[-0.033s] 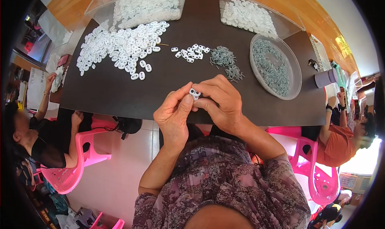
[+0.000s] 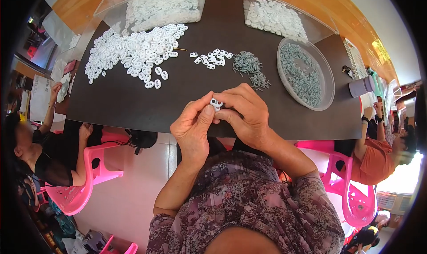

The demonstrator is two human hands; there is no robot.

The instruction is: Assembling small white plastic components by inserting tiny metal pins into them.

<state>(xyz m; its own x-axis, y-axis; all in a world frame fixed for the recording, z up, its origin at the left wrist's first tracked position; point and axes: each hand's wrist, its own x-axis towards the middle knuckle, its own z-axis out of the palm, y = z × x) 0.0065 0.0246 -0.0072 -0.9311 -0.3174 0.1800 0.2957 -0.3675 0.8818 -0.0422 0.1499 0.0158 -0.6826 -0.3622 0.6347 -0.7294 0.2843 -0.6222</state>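
Note:
My left hand [image 2: 195,125] and my right hand [image 2: 244,113] meet above the table's near edge. Both pinch small white plastic pieces with dark holes [image 2: 215,103] between thumbs and fingertips. The fingers partly hide these pieces, so how they fit together cannot be made out. Beyond my hands lies a small group of white two-holed pieces [image 2: 211,59]. To its right sits a pile of thin grey-green rod-like pieces [image 2: 247,63]. A large heap of white oval two-holed pieces [image 2: 138,53] spreads over the table's left part.
Clear bins of white pieces [image 2: 164,9] [image 2: 275,19] stand at the back of the dark table [image 2: 147,105]. A round clear tub [image 2: 330,91] of grey-green rods and a grey-purple cup [image 2: 361,87] are at right. People sit left [image 2: 53,158] and right [image 2: 376,158] on pink chairs.

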